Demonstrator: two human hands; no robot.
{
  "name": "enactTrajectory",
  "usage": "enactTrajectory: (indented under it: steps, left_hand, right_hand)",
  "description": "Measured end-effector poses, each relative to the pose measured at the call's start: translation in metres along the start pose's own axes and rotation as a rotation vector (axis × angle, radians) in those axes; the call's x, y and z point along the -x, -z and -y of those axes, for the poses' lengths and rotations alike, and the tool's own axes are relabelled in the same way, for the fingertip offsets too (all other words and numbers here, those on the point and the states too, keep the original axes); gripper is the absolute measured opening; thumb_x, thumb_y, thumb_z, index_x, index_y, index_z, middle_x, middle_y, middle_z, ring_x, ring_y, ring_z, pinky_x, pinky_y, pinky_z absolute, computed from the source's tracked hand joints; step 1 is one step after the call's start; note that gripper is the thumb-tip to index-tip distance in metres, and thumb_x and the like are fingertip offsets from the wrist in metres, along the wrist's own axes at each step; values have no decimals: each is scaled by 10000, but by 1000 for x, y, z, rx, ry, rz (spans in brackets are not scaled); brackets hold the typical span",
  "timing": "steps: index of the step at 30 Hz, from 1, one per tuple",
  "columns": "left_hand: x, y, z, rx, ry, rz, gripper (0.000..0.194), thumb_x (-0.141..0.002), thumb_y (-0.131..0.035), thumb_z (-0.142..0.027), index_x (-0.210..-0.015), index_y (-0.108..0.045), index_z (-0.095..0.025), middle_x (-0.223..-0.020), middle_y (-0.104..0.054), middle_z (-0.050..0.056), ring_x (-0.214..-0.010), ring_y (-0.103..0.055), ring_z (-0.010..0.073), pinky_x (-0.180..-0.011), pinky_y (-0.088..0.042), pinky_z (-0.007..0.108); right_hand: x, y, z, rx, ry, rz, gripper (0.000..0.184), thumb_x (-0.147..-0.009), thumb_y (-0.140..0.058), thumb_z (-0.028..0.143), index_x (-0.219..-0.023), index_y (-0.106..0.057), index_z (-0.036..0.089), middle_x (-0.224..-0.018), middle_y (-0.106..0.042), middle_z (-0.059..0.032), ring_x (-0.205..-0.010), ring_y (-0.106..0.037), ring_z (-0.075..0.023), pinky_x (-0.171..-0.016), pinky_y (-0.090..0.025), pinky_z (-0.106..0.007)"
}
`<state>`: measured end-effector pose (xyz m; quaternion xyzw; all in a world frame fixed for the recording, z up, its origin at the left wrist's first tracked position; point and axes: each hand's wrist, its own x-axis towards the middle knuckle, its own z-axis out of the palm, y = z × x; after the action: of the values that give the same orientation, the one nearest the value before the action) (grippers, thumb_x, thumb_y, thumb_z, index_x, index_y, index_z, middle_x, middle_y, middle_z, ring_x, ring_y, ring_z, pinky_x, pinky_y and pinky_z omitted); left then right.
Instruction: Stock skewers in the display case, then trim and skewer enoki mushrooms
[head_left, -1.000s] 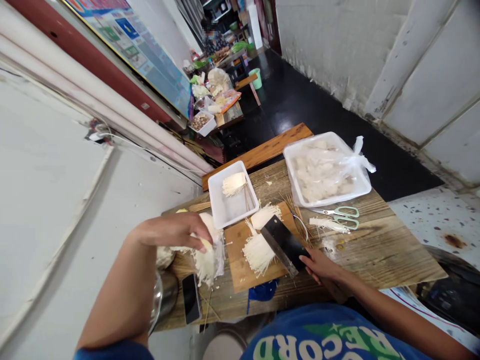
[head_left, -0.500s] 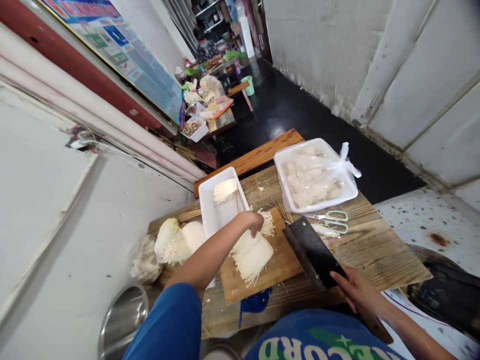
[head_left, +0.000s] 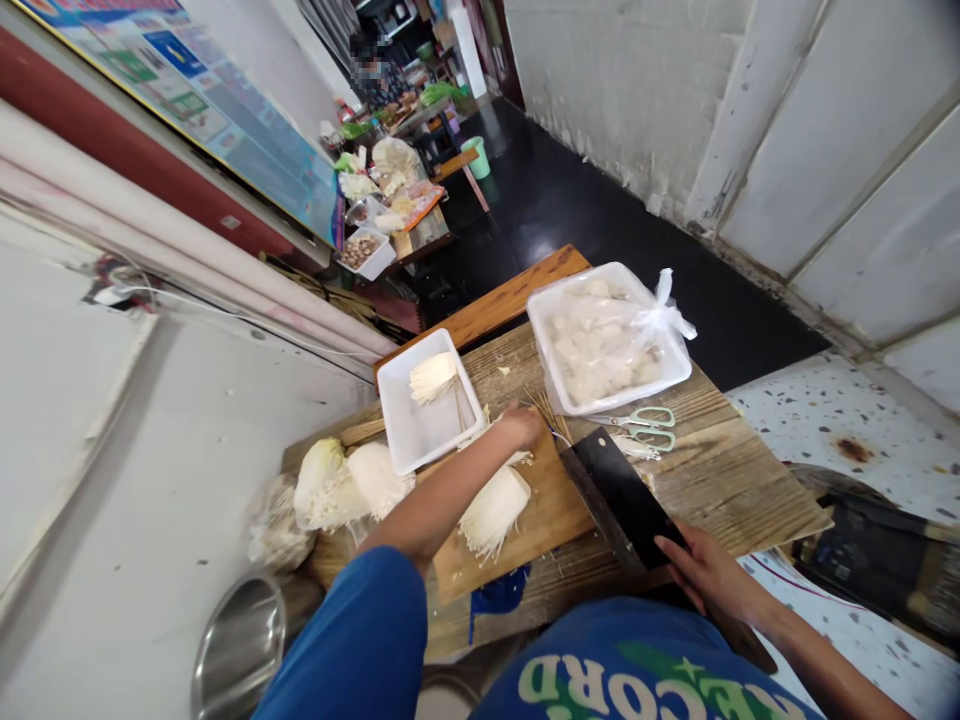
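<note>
My right hand (head_left: 697,570) grips a broad, dark cleaver (head_left: 624,500), its blade over the right edge of the wooden cutting board (head_left: 555,500). My left hand (head_left: 523,428) reaches across the board's far edge, close to a bunch of thin wooden skewers (head_left: 546,408). Its fingers point away from me, and I cannot make out whether they hold anything. A pale block of enoki mushrooms (head_left: 496,505) lies on the board below my left wrist. More loose enoki shows partly behind my forearm.
A white tray (head_left: 390,435) holds an enoki bundle. Bagged pale food fills another tray (head_left: 536,330). Scissors (head_left: 652,428) with green handles lie beyond the cleaver. Cabbage and enoki (head_left: 330,485) sit at left, near a steel pot (head_left: 240,640). Someone sits at a far table.
My left hand has moved off the enoki, away from me toward the skewers. My right hand keeps the cleaver in about the same place. The whole view has shifted slightly.
</note>
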<state>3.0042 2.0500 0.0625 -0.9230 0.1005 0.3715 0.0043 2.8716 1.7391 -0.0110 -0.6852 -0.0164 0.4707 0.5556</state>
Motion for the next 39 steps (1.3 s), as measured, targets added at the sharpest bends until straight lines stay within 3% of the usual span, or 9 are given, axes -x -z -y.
enactTrajectory:
  steps: [3,6,9,12,22,30,35,37,39]
  left_hand:
    - [61,-29,-7,-18,156,-217,286,-871,-541,-222,-1123,-610,-105,-1158,-628,190,-1144,-541,317,-1030,-351,462]
    - [108,-95,-12,29,428,-364,682,-741,-675,-517,-1214,-542,-44,-1142,-620,233,-1113,-551,376,-1029,-359,501]
    - [119,-167,-11,74,623,-490,990,-629,-684,-663,-1361,-422,-49,-1381,-473,271,-1316,-394,412,-1128,-219,547]
    - [108,-207,-6,103,649,-547,1027,-637,-632,-694,-1396,-383,-50,-1432,-423,276,-1353,-352,401,-1139,-159,565]
    - [98,-196,20,188,607,-504,916,-592,-681,-520,-1381,-434,-126,-1406,-480,200,-1346,-346,384,-1161,-76,556]
    - [123,-224,4,178,499,-535,825,-672,-646,-451,-1401,-432,-128,-1401,-497,193,-1358,-351,369,-1172,64,555]
    - [131,-217,-5,291,484,-512,1247,-542,-745,-597,-1511,-130,-108,-1559,-226,218,-1451,-144,382,-1161,9,615]
    - [128,-212,-10,361,391,-585,1136,-723,-634,-588,-1519,23,-115,-1583,-148,208,-1471,-99,320,-1184,-115,557]
    - [118,-210,-18,372,327,-688,838,-924,-413,-426,-1515,111,-144,-1594,-132,178,-1477,-83,252,-1189,-198,486]
  right_hand:
    - [-1,0,1,1,2,-9,476,-828,-402,704,-794,-367,230,-504,-465,75,-309,-405,-75,-339,-257,-214]
    - [-3,-2,5,32,3,-22,473,-825,-398,702,-796,-364,231,-485,-460,78,-302,-405,-78,-336,-251,-211]
    - [-9,-3,11,63,-6,-11,467,-811,-398,700,-798,-357,235,-496,-477,78,-298,-428,-87,-330,-268,-215]
    - [-18,-6,19,86,-9,24,465,-783,-409,701,-800,-343,240,-495,-480,87,-301,-455,-101,-329,-296,-221]
    - [-40,-28,36,116,-16,-13,395,-758,-423,629,-813,-320,251,-470,-465,108,-293,-424,-96,-309,-322,-223]
    - [-53,-38,32,124,12,39,391,-777,-426,624,-835,-342,247,-471,-463,114,-291,-422,-95,-310,-337,-222]
    - [-62,-53,21,86,27,73,373,-802,-413,606,-813,-335,241,-470,-461,116,-288,-425,-86,-300,-323,-206]
    - [-61,-60,17,57,20,85,373,-808,-412,605,-805,-326,242,-464,-461,116,-288,-428,-85,-296,-310,-200]
    - [-59,-67,14,17,-1,95,377,-811,-415,609,-803,-320,244,-464,-460,118,-288,-427,-83,-297,-314,-199]
